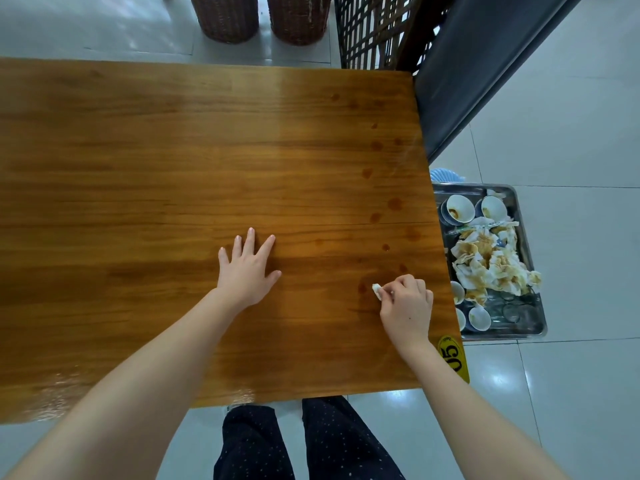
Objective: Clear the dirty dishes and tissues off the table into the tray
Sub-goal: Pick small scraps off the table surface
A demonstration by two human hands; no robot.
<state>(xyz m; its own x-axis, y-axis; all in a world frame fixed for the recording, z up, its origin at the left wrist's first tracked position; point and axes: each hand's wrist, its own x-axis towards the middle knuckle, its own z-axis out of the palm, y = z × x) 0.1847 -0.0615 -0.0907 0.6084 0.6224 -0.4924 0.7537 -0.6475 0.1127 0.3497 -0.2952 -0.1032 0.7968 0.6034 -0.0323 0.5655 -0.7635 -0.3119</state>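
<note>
A metal tray (537, 306) stands beside the table's right edge, lower than the tabletop. It holds several white bowls (459, 209) with brown residue and a heap of stained tissues (491, 265). My right hand (407, 304) pinches a small white tissue (376, 291) against the wooden table (173, 168) near its right edge, over a brown smear. My left hand (247, 268) rests flat on the tabletop, fingers spread. Brown drops dot the wood along the right side.
A yellow number sticker (453, 358) marks the table's near right corner. Two wicker stools (263, 15) stand beyond the far edge. A dark lattice screen (374, 29) and a grey panel (478, 64) rise at the far right. My legs are below the near edge.
</note>
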